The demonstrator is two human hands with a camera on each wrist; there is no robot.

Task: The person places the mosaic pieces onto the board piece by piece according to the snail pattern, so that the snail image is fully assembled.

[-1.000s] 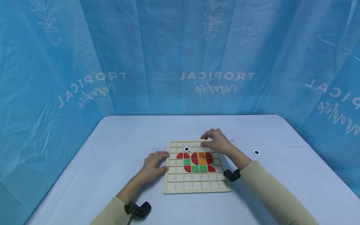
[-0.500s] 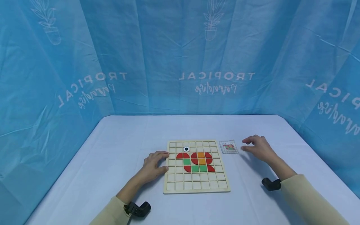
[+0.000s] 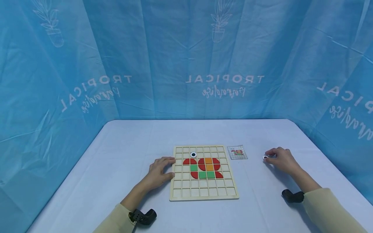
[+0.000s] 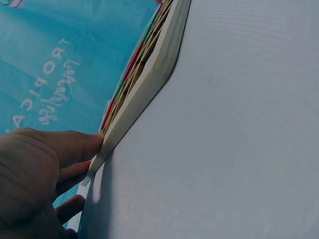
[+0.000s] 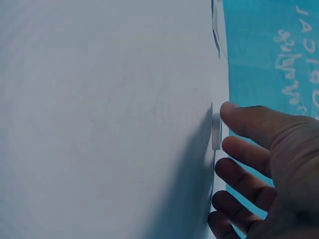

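Observation:
A wooden grid board [image 3: 204, 193] lies on the table, with red, green and orange tiles in some of its squares. One round eye tile [image 3: 193, 155], black on white, sits near its top. My left hand [image 3: 158, 172] rests against the board's left edge, thumb and fingers spread along it; the left wrist view shows the thumb touching the edge. Far to the right, my right hand [image 3: 282, 160] is at a second eye tile [image 3: 265, 157] lying on the table. Thumb and fingers stand apart around this tile [image 5: 216, 131], and no clear pinch shows.
A small pattern card [image 3: 237, 152] with a printed grid lies just right of the board. White cloth covers the table [image 3: 140, 139]. Blue printed curtains [image 3: 175, 64] hang behind it and at both sides.
My right hand has moved from above the board's top right, past the card, to the second eye tile. The card has come into full view. My left hand has stayed at the edge.

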